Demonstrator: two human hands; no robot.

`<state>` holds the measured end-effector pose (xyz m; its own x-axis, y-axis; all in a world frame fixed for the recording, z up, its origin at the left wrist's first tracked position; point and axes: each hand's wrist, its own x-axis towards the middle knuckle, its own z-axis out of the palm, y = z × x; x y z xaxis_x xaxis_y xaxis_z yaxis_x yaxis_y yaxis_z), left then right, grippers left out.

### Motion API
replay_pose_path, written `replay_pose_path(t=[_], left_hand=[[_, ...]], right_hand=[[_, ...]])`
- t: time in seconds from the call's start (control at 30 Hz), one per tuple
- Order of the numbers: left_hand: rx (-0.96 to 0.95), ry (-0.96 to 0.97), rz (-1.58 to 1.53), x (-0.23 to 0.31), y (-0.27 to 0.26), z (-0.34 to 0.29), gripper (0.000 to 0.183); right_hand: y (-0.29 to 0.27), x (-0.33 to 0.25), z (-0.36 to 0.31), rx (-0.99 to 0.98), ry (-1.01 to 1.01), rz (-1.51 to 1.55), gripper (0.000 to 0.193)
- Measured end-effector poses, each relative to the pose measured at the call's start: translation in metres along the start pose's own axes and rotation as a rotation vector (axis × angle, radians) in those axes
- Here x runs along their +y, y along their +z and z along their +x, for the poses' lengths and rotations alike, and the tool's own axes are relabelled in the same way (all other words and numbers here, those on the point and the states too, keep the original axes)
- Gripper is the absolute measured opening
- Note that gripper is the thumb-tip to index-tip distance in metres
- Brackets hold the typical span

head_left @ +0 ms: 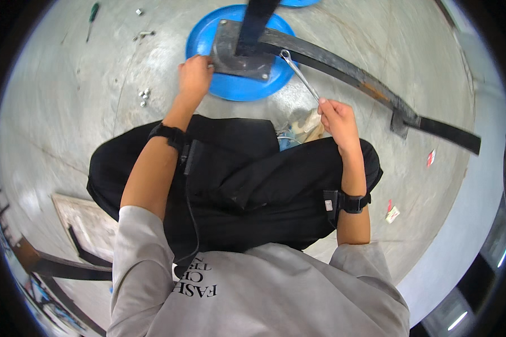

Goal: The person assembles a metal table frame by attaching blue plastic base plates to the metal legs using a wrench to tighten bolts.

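Note:
Held by its lower end, a silver ring wrench slants up and left from my right hand, whose fingers are closed on it. The wrench's ring end lies beside the dark metal beam, close to the square base plate. Bolt heads show at corners of that plate, which rests over a blue round basin. At the plate's left edge is my left hand, fingers closed together; what they pinch there, if anything, is hidden. A dark upright post rises from the plate.
Left on the floor lie a green-handled screwdriver, a small metal part and several shiny nuts. A crumpled plastic bag sits by my right knee. The beam extends far right, past red-and-white scraps. A board lies lower left.

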<state>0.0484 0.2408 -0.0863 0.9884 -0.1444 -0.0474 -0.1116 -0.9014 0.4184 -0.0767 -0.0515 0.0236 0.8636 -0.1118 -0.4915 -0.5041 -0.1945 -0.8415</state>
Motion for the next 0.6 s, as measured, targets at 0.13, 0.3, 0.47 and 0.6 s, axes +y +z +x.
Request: replay_pose_path(t=[0.13, 0.3, 0.47, 0.6], left_hand=[[-0.057, 0.135, 0.199, 0.011, -0.005, 0.004, 0.018], [-0.139, -0.137, 0.418, 0.012, -0.014, 0.013, 0.031], [-0.213, 0.02, 0.41, 0.027, -0.031, 0.011, 0.031], [-0.392, -0.007, 0.468, 0.024, -0.034, 0.014, 0.027]], right_hand=[[-0.001, 0.002, 0.011, 0.086, -0.093, 0.023, 0.035], [0.009, 0.0, 0.017, 0.018, -0.196, -0.16, 0.039], [0.004, -0.01, 0.008, 0.088, -0.262, -0.312, 0.039], [0.006, -0.015, 0.006, 0.095, -0.313, -0.252, 0.037]])
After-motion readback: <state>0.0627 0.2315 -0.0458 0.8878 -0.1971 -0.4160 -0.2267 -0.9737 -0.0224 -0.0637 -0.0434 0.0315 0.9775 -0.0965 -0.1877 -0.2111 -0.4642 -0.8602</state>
